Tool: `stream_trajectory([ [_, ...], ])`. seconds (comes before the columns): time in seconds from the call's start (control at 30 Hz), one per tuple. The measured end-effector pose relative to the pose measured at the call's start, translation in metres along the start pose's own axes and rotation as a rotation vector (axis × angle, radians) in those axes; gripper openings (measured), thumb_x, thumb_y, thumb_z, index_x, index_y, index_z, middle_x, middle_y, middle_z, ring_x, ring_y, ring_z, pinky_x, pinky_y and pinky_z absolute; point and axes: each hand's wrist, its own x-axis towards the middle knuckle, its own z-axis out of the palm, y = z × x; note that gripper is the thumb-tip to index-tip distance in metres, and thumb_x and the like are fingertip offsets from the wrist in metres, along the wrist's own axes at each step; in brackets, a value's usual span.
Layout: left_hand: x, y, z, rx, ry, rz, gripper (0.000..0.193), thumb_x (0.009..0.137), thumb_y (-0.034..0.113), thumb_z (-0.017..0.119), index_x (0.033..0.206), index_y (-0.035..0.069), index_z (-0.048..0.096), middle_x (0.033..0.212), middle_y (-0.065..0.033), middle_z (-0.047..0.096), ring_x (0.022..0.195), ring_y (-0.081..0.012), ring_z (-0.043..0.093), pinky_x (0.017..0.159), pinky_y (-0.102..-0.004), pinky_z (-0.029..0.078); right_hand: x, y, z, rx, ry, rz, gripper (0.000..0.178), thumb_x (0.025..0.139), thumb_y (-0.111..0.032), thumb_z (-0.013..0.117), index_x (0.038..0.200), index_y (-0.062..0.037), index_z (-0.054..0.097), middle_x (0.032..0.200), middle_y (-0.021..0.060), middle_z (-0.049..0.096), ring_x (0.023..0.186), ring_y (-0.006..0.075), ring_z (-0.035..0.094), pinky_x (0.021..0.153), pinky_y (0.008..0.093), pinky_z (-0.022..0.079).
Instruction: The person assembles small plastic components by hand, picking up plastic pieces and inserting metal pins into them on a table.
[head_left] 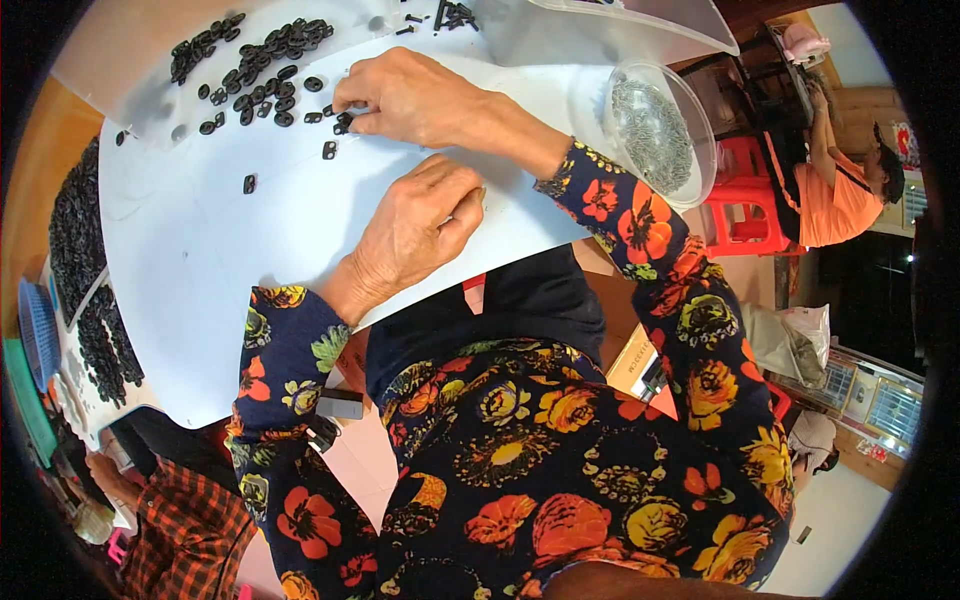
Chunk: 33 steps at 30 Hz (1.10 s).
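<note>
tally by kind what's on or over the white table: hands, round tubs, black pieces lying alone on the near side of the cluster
Hands, left and right: 2
Round clear tub holding fine metal bits: 1
Lone black pieces on the near side: 2
Total: 5, leaving out the cluster, too heaped to count
</note>
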Motion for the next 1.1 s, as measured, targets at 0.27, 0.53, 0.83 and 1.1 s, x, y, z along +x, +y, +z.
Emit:
stream_trajectory([
  [0.27, 0.002, -0.004, -0.003, 0.013, 0.074, -0.055, 0.007, 0.074, -0.004, 0.056, 0.081, -0.002, 0.055, 0.073, -0.0124, 0.055, 0.064, -0.0251, 0.054, 0.060, -0.0326, 0.044, 0.006, -0.002, 0.001, -0.248, -0.086, -0.011, 0.015, 0.078, -0.013, 0.064, 0.086, -0.0006, 0.065, 0.080, 0.0135, 0.062, 0.074, 0.0317, 0.061, 0.070, 0.0402, 0.049],
  [0.53, 0.004, -0.004, -0.006, 0.018, 0.046, -0.116, 0.007, 0.076, -0.002, 0.057, 0.082, -0.002, 0.056, 0.074, -0.0146, 0.056, 0.067, -0.0284, 0.055, 0.062, -0.0348, 0.044, 0.009, -0.004, -0.003, -0.228, -0.157, -0.011, 0.020, 0.076, -0.016, 0.063, 0.086, 0.0003, 0.064, 0.081, 0.0163, 0.062, 0.076, 0.0332, 0.061, 0.069, 0.0412, 0.049],
  [0.83, 0.003, -0.007, -0.005, 0.064, 0.057, -0.051, 0.008, 0.076, -0.002, 0.057, 0.084, -0.003, 0.057, 0.073, -0.0135, 0.057, 0.063, -0.0232, 0.055, 0.059, -0.0313, 0.044, 0.008, -0.005, 0.001, -0.073, -0.090, -0.050, 0.014, 0.075, -0.011, 0.064, 0.085, -0.0019, 0.064, 0.076, 0.0129, 0.063, 0.073, 0.0308, 0.061, 0.067, 0.0387, 0.049],
  [1.1, 0.005, -0.003, -0.007, -0.023, 0.054, -0.184, 0.005, 0.077, -0.001, 0.056, 0.082, -0.003, 0.056, 0.073, -0.0160, 0.056, 0.067, -0.0274, 0.056, 0.064, -0.0339, 0.045, 0.005, 0.004, 0.003, 0.014, 0.002, -0.029, 0.013, 0.074, -0.009, 0.068, 0.083, -0.0013, 0.064, 0.073, 0.0106, 0.064, 0.068, 0.0243, 0.061, 0.063, 0.0358, 0.048],
])
